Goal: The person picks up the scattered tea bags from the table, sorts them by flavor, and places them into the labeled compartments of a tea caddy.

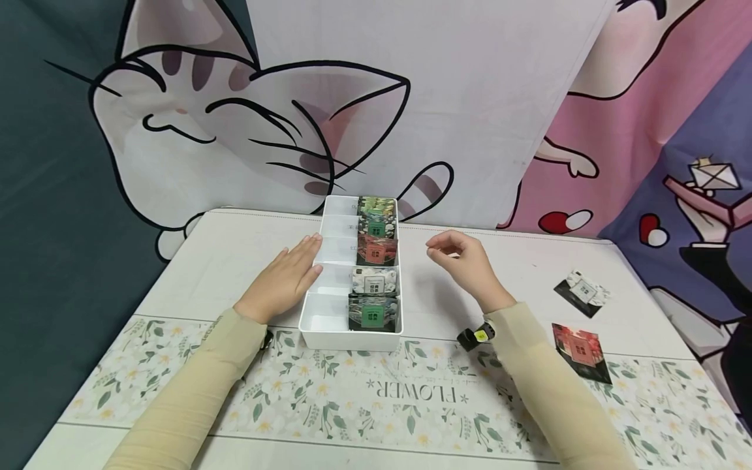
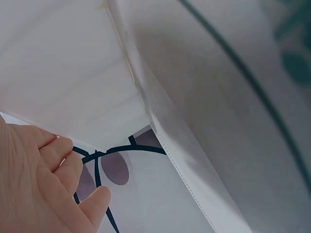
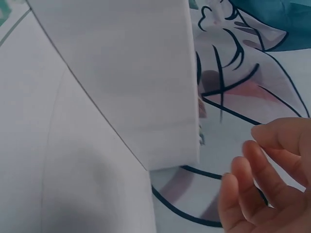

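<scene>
A long white divided box (image 1: 351, 341) stands on the table, one packet upright on the right side of each compartment. From the back these are a yellow-green packet (image 1: 376, 205), a dark one with a green label (image 1: 376, 228), a red one (image 1: 376, 252), a white floral one (image 1: 374, 282) and a front dark-green one (image 1: 373, 314). My left hand (image 1: 284, 279), fingers extended, rests at the box's left rim; the left wrist view shows its fingertips along the white wall. Right of the box my right hand (image 1: 467, 264) hovers with loosely bent fingers and nothing in them.
To the right on the table lie a white-and-black packet (image 1: 583, 294) and, nearer, a red-and-black packet (image 1: 581, 352). A floral cloth strip (image 1: 329, 391) with printed lettering runs across the table's front. Behind hangs a cartoon cat curtain (image 1: 470, 98).
</scene>
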A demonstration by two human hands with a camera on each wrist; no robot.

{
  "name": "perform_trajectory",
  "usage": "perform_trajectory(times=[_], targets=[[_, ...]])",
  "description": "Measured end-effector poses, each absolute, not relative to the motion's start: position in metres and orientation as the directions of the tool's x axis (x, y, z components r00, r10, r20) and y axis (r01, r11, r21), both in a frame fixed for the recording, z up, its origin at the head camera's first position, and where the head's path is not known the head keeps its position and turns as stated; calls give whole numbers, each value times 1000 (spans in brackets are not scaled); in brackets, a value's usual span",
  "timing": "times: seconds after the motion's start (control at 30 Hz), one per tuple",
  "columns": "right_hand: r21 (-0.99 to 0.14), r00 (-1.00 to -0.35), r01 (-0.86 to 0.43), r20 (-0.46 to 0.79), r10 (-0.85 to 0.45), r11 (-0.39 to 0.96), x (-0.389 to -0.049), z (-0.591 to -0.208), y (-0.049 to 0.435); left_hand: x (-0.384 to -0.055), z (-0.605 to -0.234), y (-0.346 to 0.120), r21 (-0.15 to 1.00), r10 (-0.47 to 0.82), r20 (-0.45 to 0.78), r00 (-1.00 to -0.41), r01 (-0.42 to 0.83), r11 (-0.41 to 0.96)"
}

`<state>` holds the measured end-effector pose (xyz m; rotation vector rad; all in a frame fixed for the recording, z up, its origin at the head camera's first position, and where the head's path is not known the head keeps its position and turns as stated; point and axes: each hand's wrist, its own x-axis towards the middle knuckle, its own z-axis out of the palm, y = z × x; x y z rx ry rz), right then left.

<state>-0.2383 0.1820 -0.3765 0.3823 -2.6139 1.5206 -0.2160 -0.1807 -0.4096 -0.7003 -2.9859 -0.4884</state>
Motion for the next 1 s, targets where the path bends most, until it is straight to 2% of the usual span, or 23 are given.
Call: perform_trajectory(times=[0.27,0.63,1.0], targets=[[-756,-964,-266,199,-177,598,-216,-373,216,-216,-409,-181,288,433,108,-895,445,848],[-653,-980,-189,172,-99,733,-185,-363,268,-215,-409,-181,279,428,118,-896,443,852],[-606,-999,-41,37,-24,795,-166,-353,308,-214,-404,-180,237,431,100,-897,442,865]])
